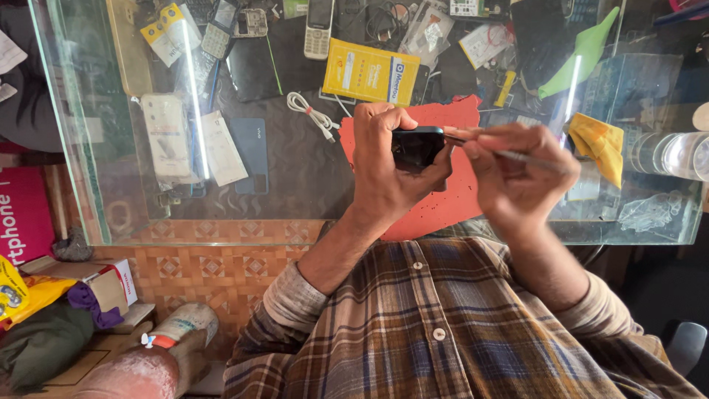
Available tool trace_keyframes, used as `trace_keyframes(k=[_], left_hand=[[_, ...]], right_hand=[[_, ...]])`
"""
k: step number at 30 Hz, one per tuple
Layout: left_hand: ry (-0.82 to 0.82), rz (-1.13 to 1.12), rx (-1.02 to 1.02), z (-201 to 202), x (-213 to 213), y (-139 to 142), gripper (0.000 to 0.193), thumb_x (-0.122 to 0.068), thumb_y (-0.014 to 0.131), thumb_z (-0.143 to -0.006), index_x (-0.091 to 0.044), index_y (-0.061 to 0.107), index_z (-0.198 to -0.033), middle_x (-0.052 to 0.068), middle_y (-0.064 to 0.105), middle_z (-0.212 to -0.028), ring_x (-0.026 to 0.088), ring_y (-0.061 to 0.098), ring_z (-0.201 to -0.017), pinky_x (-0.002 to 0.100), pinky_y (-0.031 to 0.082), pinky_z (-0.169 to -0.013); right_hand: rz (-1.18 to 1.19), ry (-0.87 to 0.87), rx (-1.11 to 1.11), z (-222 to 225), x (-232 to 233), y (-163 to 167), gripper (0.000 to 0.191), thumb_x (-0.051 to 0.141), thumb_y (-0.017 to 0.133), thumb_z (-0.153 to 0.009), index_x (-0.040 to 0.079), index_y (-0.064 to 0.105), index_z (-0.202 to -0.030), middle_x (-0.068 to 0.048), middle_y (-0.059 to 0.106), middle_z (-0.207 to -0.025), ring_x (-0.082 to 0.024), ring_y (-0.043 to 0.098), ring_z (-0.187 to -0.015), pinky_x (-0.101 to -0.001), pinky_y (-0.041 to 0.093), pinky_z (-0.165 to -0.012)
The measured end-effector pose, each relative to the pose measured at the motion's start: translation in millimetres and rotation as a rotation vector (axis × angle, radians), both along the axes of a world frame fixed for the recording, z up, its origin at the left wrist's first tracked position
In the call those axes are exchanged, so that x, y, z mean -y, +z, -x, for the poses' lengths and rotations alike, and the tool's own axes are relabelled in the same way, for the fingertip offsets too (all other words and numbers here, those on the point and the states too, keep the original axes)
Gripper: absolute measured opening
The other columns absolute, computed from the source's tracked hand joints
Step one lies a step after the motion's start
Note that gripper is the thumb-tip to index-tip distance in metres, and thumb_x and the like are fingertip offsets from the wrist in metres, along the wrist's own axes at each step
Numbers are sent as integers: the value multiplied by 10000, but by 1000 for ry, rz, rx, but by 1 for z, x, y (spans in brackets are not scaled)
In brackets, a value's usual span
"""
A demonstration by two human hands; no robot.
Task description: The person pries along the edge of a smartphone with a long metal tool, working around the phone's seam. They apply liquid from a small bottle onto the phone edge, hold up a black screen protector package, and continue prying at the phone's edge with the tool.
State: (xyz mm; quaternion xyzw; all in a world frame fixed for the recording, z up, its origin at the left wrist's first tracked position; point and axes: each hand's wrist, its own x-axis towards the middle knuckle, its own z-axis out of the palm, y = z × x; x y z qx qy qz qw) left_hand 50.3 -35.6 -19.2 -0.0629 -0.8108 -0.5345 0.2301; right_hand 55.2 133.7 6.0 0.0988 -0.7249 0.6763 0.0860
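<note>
Glass counter [295, 229] w/ red mat [443, 199]: left hand [388, 166] clamps black phone [416, 146], long axis sideways; right hand [517, 174] pinches thin tool [528, 160], tip at phone's right edge.

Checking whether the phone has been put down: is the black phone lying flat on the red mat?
No, the left hand holds the black phone up above the red mat.

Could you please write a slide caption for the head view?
Left hand grips a black phone while right hand works a thin tool at its edge.
</note>
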Motion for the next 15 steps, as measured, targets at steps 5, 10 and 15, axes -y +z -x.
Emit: trace_keyframes(k=[5,10,15], left_hand=[[-33,-33,1,-2,2,-3,590,-162,899,-802,-87,460,-1188,114,463,-1128,247,546,-1013,373,516,-840],[40,-52,11,-5,-3,-9,599,-230,935,-795,-79,481,-1155,97,489,-1118,228,556,-980,359,505,-832],[121,-38,-30,-8,-5,-10,615,-299,952,-765,-60,500,-1108,89,493,-1094,239,541,-955,358,487,-832]], right_hand=[[59,42,167,6,-8,10,147,-95,727,-1064,-78,585,-1029,-202,731,-1080,-231,736,-1005,-310,629,-843],[-499,-145,-466,-4,23,6,100,-136,700,-966,-87,627,-919,-258,742,-979,-358,781,-960,-400,650,-792],[-364,-186,-672,3,41,-3,169,-139,676,-977,-82,567,-862,-262,716,-975,-429,759,-1007,-479,681,-850]])
